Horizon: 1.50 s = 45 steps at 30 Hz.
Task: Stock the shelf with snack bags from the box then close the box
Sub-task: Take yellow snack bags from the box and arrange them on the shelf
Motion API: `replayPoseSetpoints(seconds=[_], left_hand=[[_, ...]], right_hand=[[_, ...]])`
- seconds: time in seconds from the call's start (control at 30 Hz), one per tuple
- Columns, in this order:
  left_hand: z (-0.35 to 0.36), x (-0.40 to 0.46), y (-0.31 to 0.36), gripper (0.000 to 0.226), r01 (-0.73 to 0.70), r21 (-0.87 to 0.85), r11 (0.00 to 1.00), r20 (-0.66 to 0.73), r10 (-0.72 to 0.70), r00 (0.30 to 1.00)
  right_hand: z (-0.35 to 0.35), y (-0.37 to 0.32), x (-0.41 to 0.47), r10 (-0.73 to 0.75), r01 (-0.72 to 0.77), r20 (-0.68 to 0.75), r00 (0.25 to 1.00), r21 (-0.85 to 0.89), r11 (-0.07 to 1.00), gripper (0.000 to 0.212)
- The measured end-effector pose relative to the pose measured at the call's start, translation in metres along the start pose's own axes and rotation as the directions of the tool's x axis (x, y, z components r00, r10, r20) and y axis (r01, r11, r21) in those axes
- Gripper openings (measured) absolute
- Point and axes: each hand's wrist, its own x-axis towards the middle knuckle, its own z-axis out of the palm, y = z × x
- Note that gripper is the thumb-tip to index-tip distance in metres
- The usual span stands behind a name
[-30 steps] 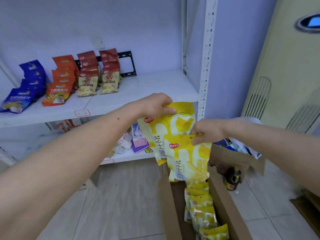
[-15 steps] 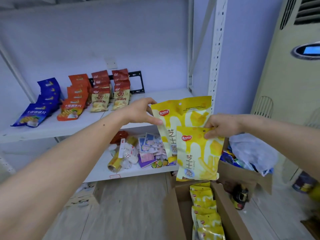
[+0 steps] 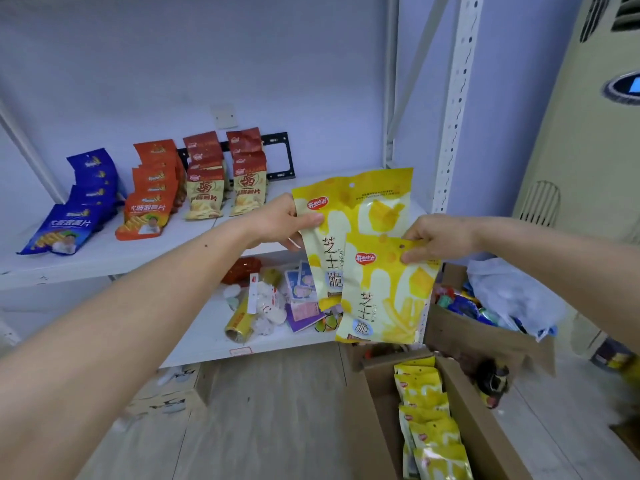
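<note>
At frame centre the left hand (image 3: pixel 277 221) pinches the left edge of a glossy yellow snack bag (image 3: pixel 360 209), while the right hand (image 3: pixel 438 237) pinches the top corner of a second yellow snack bag (image 3: pixel 388 296) overlapping it in front. Both hang above the open brown cardboard box (image 3: pixel 381 410) at lower right. The white metal shelf (image 3: pixel 311 183) behind them lies bare right of the red-and-cream bag rows (image 3: pixel 225 178).

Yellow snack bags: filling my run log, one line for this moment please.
left hand: holds rear yellow bag | right hand: holds front yellow bag | box: open
</note>
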Motion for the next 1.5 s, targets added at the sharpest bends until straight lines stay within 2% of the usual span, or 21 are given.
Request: replayPoseSetpoints(seconds=[0.4,0.7,0.87,0.97,1.2,1.3,1.5], left_hand=[[-0.080,0.076,-0.077,0.028,0.069,0.001,0.998,-0.183,-0.067,0.981],[-0.163,0.186,-0.097,0.026,0.064,0.000,0.998,-0.295,-0.061,0.954],[-0.190,0.242,-0.122,0.034,0.080,0.042,0.996,-0.347,-0.061,0.936],[-0.207,0.275,-0.142,0.031,0.073,0.074,0.995,-0.353,-0.042,0.935],[-0.247,0.354,-0.181,0.020,-0.002,0.120,0.993,-0.345,0.044,0.937],[-0.257,0.388,-0.193,0.019,0.002,0.107,0.994,-0.331,0.034,0.943],[-0.258,0.447,-0.210,0.020,-0.009,0.120,0.993,-0.317,0.047,0.947]], right_hand=[[-0.040,-0.007,0.127,-0.007,0.011,0.027,1.000,-0.137,0.990,0.016],[-0.110,-0.003,0.252,-0.014,0.006,-0.036,0.999,-0.209,0.978,0.020],[-0.130,0.003,0.308,-0.012,-0.002,-0.046,0.999,-0.296,0.955,0.020],[-0.139,0.009,0.338,0.011,-0.028,-0.053,0.999,-0.324,0.946,0.024],[-0.166,0.031,0.402,0.077,-0.113,-0.125,0.989,-0.316,0.942,0.010],[-0.175,0.042,0.426,0.105,-0.158,-0.182,0.978,-0.306,0.939,0.020],[-0.182,0.074,0.466,0.191,-0.270,-0.250,0.949,-0.336,0.902,0.018]])
